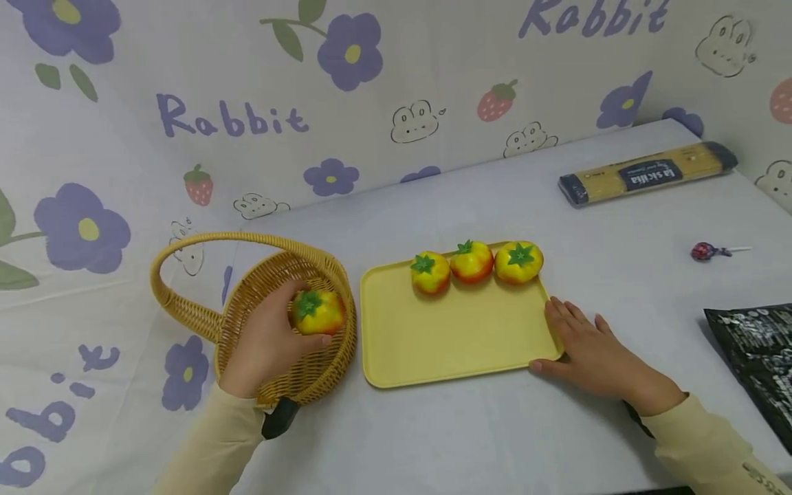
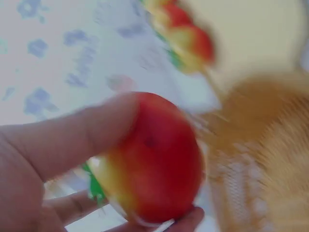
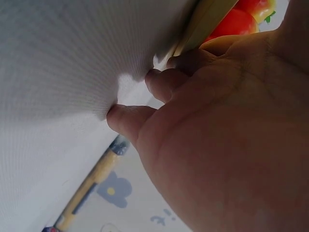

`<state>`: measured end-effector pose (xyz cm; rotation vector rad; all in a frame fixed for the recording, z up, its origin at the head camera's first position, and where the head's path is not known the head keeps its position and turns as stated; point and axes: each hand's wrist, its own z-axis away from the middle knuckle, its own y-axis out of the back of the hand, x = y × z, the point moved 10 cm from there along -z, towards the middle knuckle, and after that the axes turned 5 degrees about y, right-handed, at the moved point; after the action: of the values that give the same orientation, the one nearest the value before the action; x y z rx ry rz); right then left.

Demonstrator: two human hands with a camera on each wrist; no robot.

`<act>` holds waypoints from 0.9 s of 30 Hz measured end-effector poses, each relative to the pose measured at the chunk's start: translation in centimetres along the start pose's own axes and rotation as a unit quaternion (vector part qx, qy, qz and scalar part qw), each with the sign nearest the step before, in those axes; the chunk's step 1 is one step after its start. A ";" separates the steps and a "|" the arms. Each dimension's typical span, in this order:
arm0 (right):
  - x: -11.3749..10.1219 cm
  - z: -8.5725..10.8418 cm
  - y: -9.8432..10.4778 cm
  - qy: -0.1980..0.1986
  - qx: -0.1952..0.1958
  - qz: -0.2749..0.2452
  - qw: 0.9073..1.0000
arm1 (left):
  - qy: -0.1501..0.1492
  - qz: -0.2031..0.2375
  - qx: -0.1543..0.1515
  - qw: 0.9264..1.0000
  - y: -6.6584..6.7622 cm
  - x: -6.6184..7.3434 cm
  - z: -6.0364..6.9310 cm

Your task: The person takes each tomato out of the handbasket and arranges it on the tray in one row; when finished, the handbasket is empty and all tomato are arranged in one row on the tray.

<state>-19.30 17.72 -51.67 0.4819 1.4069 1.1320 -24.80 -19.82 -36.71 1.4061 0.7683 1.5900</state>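
My left hand (image 1: pixel 269 337) grips a yellow and red toy tomato (image 1: pixel 319 313) with a green leaf top, inside the opening of a wicker basket (image 1: pixel 348 344). In the left wrist view the thumb and fingers curl round the tomato (image 2: pixel 164 164), its red underside showing. A yellow rectangular tray (image 1: pixel 458 337) lies beside the basket. Three similar toy tomatoes (image 1: pixel 472 262) sit in a row along its far edge, toward the right corner. My right hand (image 1: pixel 594 354) touches the tray's right edge with fingers extended; in the right wrist view its fingertips (image 3: pixel 128 118) rest on the white cloth.
At the back right lies a pasta packet (image 1: pixel 650 173). A wrapped lollipop (image 1: pixel 705 251) is in front of it, and a black printed bag (image 1: pixel 755 357) lies at the right edge. The basket's tall handle (image 1: pixel 185 309) arches to the left. A patterned cloth (image 1: pixel 371 130) hangs behind.
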 end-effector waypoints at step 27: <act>-0.4 -0.2 0.0 0.007 -0.001 0.003 1.000 | -0.032 -0.040 0.018 0.999 -10.0 7.2 -7.8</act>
<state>-19.37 17.33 -51.43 0.4775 1.4168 1.1442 -30.50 -8.22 -43.56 1.4268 0.8090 1.4691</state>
